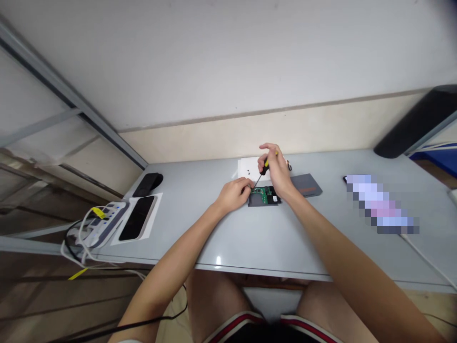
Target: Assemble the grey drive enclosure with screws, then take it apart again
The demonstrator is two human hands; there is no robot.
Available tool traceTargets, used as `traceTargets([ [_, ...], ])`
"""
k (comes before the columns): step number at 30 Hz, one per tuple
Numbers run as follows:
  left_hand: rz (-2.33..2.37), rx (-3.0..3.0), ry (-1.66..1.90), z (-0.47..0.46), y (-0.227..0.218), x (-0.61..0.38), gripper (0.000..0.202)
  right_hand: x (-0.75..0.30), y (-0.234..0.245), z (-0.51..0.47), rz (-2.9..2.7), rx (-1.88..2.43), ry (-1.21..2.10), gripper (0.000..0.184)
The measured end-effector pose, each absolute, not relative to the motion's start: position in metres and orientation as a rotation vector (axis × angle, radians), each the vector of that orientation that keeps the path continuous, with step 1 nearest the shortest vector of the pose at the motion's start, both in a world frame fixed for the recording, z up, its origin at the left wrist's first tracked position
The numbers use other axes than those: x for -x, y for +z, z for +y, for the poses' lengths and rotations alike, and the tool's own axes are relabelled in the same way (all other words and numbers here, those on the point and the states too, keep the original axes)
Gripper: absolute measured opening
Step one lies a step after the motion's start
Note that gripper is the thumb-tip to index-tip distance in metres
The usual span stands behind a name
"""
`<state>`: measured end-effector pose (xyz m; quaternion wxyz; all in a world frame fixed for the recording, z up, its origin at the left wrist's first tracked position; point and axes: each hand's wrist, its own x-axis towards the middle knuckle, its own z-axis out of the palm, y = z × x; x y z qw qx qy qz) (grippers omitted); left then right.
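A green circuit board [261, 193] lies in a dark grey open case [256, 201] near the middle of the grey desk [250, 238]. My right hand [276, 171] is closed around a small screwdriver [263, 170] with a black and yellow handle, its tip pointing down at the board's left end. My left hand [233, 193] rests curled at the left edge of the board, fingers pressed against it. A grey cover plate [307, 185] lies just right of my right hand. A white sheet [249, 167] with tiny dark screws sits behind the hands.
At the desk's left edge lie a phone [137, 217] on white paper, a black case [148, 183] and a power strip [103, 220] with cables. A blurred-out object [380, 205] lies on the right. A black cylinder [414, 124] leans at the far right. A wall runs behind.
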<state>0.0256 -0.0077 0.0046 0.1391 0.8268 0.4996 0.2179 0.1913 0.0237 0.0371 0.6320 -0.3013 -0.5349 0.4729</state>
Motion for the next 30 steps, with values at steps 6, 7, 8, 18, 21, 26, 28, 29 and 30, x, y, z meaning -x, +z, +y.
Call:
traceTargets([
  [6, 1.434, -2.390, 0.627, -0.007, 0.004, -0.025, 0.032, -0.188, 0.035, 0.024, -1.162, 0.657, 1.144, 0.055],
  [7, 1.435, -2.390, 0.627, -0.007, 0.004, -0.024, 0.031, -0.188, 0.036, 0.024, -1.153, 0.650, 1.160, 0.057],
  [8, 1.436, -2.392, 0.627, -0.007, 0.004, -0.024, 0.031, -0.188, 0.037, 0.023, -1.149, 0.641, 1.178, 0.059],
  [18, 1.435, -2.395, 0.607, -0.007, 0.005, -0.024, 0.032, -0.183, 0.039, 0.022, -1.092, 0.581, 1.197, 0.061],
  [21, 1.434, -2.391, 0.614, -0.007, 0.004, -0.024, 0.032, -0.187, 0.041, 0.022, -1.072, 0.595, 1.256, 0.057],
  [26, 1.434, -2.386, 0.612, -0.007, 0.005, -0.024, 0.031, -0.198, 0.047, 0.020, -1.114, 0.629, 1.337, 0.048],
  [28, 1.439, -2.382, 0.599, -0.007, 0.005, -0.025, 0.031, -0.198, 0.047, 0.018, -1.143, 0.625, 1.344, 0.051],
  [29, 1.440, -2.382, 0.594, -0.007, 0.005, -0.025, 0.031, -0.197, 0.047, 0.018, -1.161, 0.621, 1.345, 0.054],
  [30, 1.439, -2.383, 0.590, -0.007, 0.005, -0.024, 0.031, -0.196, 0.047, 0.018, -1.179, 0.613, 1.345, 0.057],
])
